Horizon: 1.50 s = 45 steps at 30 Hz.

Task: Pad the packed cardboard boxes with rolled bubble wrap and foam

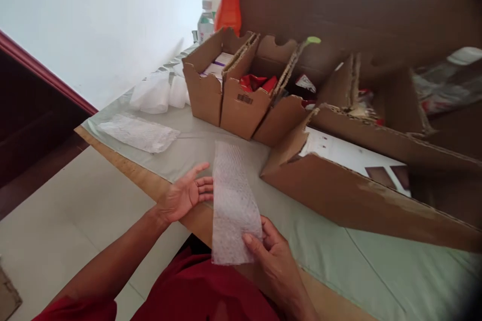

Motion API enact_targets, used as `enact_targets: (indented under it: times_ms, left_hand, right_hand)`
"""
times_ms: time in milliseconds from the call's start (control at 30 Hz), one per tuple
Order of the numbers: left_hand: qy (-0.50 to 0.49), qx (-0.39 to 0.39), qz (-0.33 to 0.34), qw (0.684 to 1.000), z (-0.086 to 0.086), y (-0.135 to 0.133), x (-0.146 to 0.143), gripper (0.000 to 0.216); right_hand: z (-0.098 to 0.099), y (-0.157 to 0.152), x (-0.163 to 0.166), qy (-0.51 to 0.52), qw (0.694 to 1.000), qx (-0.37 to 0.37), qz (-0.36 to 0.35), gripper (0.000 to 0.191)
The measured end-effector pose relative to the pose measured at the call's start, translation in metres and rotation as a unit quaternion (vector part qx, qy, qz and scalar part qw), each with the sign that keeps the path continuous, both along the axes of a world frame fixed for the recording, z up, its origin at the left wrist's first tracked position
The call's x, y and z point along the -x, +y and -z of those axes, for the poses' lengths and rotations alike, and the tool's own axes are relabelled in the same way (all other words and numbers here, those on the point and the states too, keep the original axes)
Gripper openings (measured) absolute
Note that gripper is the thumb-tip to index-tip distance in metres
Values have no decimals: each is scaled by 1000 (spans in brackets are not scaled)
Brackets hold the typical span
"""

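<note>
A white bubble-wrap pouch (231,205) hangs over the near edge of the table (327,246). My right hand (273,253) pinches its lower right corner, thumb on top. My left hand (184,193) is open, palm up, with its fingertips touching the pouch's left edge. A second white pouch (137,133) lies flat at the table's left corner.
A row of open cardboard boxes (241,95) with packets inside stands behind the pouch, and a long cardboard box (361,185) lies to the right. Rolled white wrap (158,93) sits at the far left, with an orange bottle (229,2) and a white bottle (211,2) behind. Tiled floor lies to the left.
</note>
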<state>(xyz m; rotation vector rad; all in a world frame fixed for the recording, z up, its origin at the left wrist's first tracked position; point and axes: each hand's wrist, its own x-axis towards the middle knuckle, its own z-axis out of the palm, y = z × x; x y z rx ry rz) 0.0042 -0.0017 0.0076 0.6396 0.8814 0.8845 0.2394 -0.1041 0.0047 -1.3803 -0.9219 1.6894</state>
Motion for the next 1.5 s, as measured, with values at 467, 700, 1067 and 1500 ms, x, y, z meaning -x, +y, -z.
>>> enact_targets:
  times_ms: [467, 700, 1067, 1500]
  left_hand:
    - [394, -388, 155, 819, -26, -39, 17, 49]
    - [423, -460, 130, 769, -11, -80, 3, 51]
    - [540, -403, 110, 730, 10, -52, -10, 64]
    - [456, -550, 117, 689, 7, -64, -7, 34]
  right_hand:
    - [8, -52, 15, 54, 998, 13, 31, 36]
    - [6, -43, 14, 179, 981, 22, 74, 55]
    - [6, -21, 5, -472, 764, -428, -102, 37]
    - [7, 5, 10, -409, 792, -443, -94, 21]
